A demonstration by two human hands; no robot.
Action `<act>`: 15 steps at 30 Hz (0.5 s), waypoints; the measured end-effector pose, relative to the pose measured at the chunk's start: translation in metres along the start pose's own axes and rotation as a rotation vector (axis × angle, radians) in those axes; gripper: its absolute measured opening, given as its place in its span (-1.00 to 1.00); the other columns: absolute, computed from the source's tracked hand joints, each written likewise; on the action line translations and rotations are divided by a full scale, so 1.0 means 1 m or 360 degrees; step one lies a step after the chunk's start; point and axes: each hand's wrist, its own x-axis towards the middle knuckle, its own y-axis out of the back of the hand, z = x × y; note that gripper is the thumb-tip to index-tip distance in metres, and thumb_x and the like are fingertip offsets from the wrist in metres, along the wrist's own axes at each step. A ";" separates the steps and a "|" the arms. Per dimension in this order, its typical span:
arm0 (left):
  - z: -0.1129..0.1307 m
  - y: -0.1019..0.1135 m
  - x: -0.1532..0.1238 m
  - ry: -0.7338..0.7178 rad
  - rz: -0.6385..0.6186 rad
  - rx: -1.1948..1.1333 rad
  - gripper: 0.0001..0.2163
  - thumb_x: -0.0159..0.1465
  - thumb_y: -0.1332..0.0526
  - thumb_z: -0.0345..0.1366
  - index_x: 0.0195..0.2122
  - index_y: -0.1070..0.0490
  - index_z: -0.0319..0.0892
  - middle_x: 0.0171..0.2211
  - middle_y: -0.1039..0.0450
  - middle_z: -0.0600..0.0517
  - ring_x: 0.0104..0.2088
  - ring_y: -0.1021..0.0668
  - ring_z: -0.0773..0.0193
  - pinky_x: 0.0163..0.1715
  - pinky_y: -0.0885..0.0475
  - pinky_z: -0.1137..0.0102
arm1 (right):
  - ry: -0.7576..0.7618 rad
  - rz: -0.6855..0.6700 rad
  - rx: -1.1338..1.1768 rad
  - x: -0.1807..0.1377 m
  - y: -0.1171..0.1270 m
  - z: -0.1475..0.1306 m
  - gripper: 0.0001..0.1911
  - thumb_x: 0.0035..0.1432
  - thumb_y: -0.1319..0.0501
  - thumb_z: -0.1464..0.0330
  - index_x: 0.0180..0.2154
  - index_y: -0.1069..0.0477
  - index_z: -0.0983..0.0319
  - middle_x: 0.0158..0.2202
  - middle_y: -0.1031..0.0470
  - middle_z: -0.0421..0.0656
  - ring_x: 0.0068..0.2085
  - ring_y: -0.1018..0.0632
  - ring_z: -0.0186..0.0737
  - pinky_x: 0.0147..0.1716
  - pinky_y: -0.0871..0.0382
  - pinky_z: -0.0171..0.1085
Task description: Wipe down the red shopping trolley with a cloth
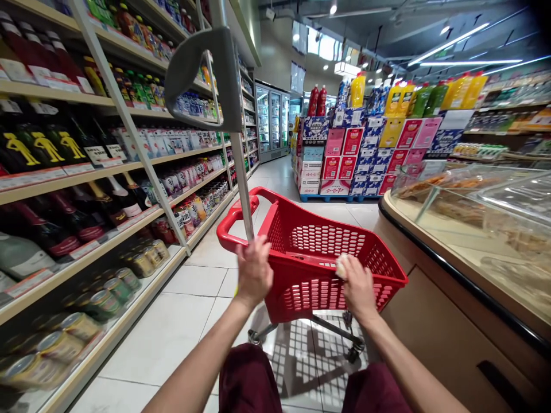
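Note:
A red plastic shopping cart (pixel 301 281) with perforated walls stands side-on in front of me. A grey metal pole (pixel 245 189) with a dark grey loop handle (pixel 235 80) rises at its left end. My left hand (pixel 255 272) is closed around the cart's near rim where the pole meets it; the exact grip is partly hidden. At the near rim further right, my right hand (pixel 359 284) presses a crumpled whitish cloth (pixel 342 267) against the red plastic. The visible part of the basket holds nothing.
Shelves (pixel 129 166) of bottles and cans line the left side. A glass-topped food counter (pixel 430 218) stands close on the right. Stacked drink cartons (pixel 340 155) topped with bottles are ahead, with glass-door fridges (pixel 271 120) farther back. Pale tiles (pixel 172 327) cover the floor.

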 end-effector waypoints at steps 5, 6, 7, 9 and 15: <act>-0.036 0.018 0.018 0.0339 -0.0041 0.0009 -0.57 0.01 -0.01 -0.49 -0.04 -0.24 -0.23 -0.01 -0.35 -0.15 0.14 -0.22 0.06 0.15 0.15 -0.05 | -0.0080 0.0035 0.0149 0.019 -0.010 -0.037 -0.52 0.14 0.11 0.49 0.10 -0.18 0.23 0.08 -0.30 0.02 0.13 -0.26 -0.07 0.05 -0.09 0.07; -0.036 0.017 0.021 0.0317 -0.0095 0.0005 -0.58 -0.02 -0.01 -0.51 -0.08 -0.27 -0.23 -0.04 -0.37 -0.15 0.12 -0.24 0.06 0.15 0.17 -0.06 | 0.0001 0.0034 0.0246 0.030 -0.016 -0.064 -0.52 0.14 0.11 0.51 0.09 -0.19 0.22 0.07 -0.31 0.00 0.12 -0.27 -0.09 0.05 -0.10 0.05; -0.036 0.015 0.024 0.0309 -0.0117 0.0003 -0.59 -0.04 0.00 -0.52 -0.12 -0.28 -0.23 -0.07 -0.39 -0.15 0.11 -0.25 0.07 0.15 0.18 -0.07 | 0.0099 0.0039 0.0342 0.041 -0.021 -0.093 -0.51 0.13 0.13 0.53 0.10 -0.18 0.21 0.08 -0.30 -0.01 0.14 -0.25 -0.11 0.06 -0.09 0.05; -0.034 0.011 0.026 0.0302 -0.0115 -0.0018 -0.62 -0.03 0.01 -0.53 -0.16 -0.29 -0.21 -0.08 -0.39 -0.13 0.11 -0.26 0.08 0.15 0.17 -0.08 | 0.0224 0.0133 0.0459 0.060 -0.030 -0.143 -0.51 0.15 0.13 0.53 0.10 -0.17 0.19 0.11 -0.26 -0.04 0.18 -0.19 -0.13 0.09 -0.04 0.05; -0.038 0.009 0.024 0.0264 -0.0118 -0.0088 -0.61 -0.04 0.02 -0.54 -0.16 -0.28 -0.19 -0.07 -0.38 -0.10 0.11 -0.25 0.09 0.14 0.18 -0.10 | 0.0812 0.0149 0.0474 0.033 -0.041 -0.152 -0.65 0.17 0.01 0.51 -0.02 -0.32 0.20 0.05 -0.35 -0.13 0.21 -0.12 -0.19 0.14 -0.07 -0.06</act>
